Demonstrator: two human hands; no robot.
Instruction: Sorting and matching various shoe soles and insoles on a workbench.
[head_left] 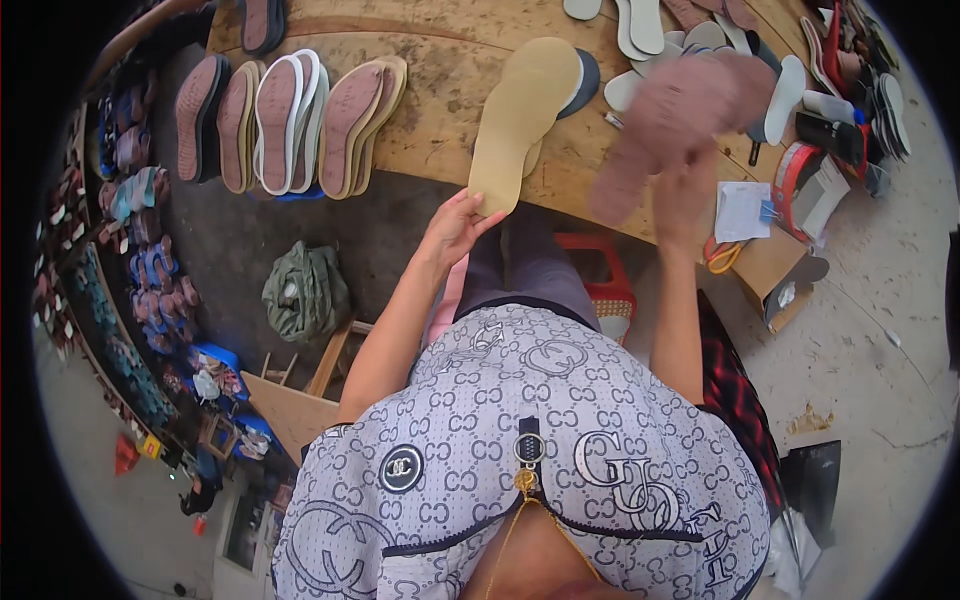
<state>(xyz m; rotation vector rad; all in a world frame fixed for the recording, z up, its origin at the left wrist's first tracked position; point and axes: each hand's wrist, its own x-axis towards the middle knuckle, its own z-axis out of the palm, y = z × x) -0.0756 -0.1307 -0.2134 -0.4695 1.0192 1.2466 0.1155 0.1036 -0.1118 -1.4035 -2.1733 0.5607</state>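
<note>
My left hand [460, 225] pinches the near, narrow end of a tan shoe sole [515, 125] between thumb and fingers. The sole lies over the wooden table's front edge; another tan sole and a dark grey one peek out beneath it. My right hand [685, 195], smeared by motion, grips pinkish-brown insoles [690, 105] above the table's right part. They are blurred too, so I cannot tell how many there are. Pale insoles [640, 25] lie partly hidden behind them.
Stacked pink-topped insoles [285, 120] line the left of the wooden table [430, 110]. A red stool [605, 285] stands beneath its front edge. An opened cardboard box [770, 270] sits at right. A green bag [305, 290] rests on the floor; racks of footwear [160, 270] stand far left.
</note>
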